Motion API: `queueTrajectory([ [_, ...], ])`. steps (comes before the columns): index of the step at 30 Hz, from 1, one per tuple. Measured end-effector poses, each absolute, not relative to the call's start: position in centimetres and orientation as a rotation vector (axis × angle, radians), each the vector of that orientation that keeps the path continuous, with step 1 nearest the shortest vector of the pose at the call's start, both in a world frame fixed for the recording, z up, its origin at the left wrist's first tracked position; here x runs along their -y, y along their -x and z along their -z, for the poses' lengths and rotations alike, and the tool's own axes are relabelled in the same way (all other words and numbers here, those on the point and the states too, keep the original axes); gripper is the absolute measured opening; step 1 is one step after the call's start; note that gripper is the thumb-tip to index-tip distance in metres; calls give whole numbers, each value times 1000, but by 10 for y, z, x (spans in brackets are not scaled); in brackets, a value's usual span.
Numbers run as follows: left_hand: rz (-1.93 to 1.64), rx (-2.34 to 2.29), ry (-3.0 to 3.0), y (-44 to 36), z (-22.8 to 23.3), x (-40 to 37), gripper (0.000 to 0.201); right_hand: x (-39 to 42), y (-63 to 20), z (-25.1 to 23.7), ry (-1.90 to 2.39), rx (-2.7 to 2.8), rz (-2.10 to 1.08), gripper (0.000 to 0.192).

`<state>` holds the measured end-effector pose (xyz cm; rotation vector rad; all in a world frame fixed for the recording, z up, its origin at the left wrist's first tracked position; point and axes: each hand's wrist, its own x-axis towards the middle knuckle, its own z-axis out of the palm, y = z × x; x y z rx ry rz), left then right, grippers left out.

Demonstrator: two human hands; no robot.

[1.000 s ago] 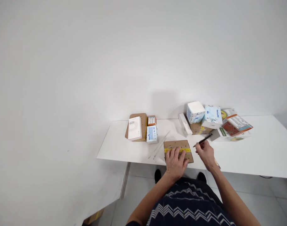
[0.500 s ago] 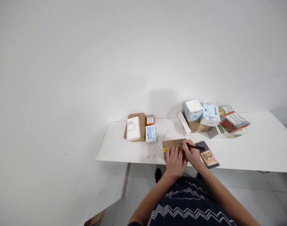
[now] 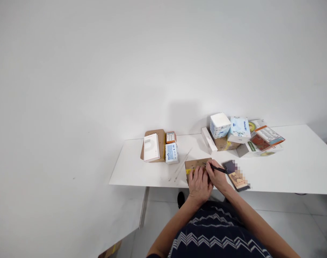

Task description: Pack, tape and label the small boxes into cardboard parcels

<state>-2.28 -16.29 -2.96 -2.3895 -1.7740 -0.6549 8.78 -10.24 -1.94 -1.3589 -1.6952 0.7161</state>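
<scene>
A small brown cardboard box (image 3: 191, 164) with dark dots and a strip of yellow tape lies at the table's front edge. My left hand (image 3: 200, 183) rests on it, fingers stretched over its top. Beside it, my right hand (image 3: 216, 175) is closed around a slim black pen-like tool (image 3: 218, 168), whose thin tip points left at the cardboard's upper surface. Whether it is a pen or another pointed tool I cannot tell. Just right of that hand lies a dark phone (image 3: 230, 170) with a picture on its lower half.
Thin clear sticks (image 3: 181, 168) lie left of the cardboard. Farther left, a white box (image 3: 151, 147) rests on a brown cardboard piece (image 3: 162, 136), beside a small blue-white box (image 3: 171, 153). Several cartons, including a blue-white carton (image 3: 239, 129), are piled behind on the right. A wall borders the back.
The tool and my right hand have shifted slightly, with the black shaft tilting a little more downward to the right. My left hand stays on the cardboard.
</scene>
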Motion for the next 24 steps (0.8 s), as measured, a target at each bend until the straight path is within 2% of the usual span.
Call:
queueTrajectory([
  [17, 634, 1779, 2403, 23, 30, 163, 49, 101, -87, 21, 1357, 1637, -763, 21],
  [24, 630, 1807, 2390, 22, 27, 163, 39, 101, -99, 19, 1346, 1005, -973, 25],
])
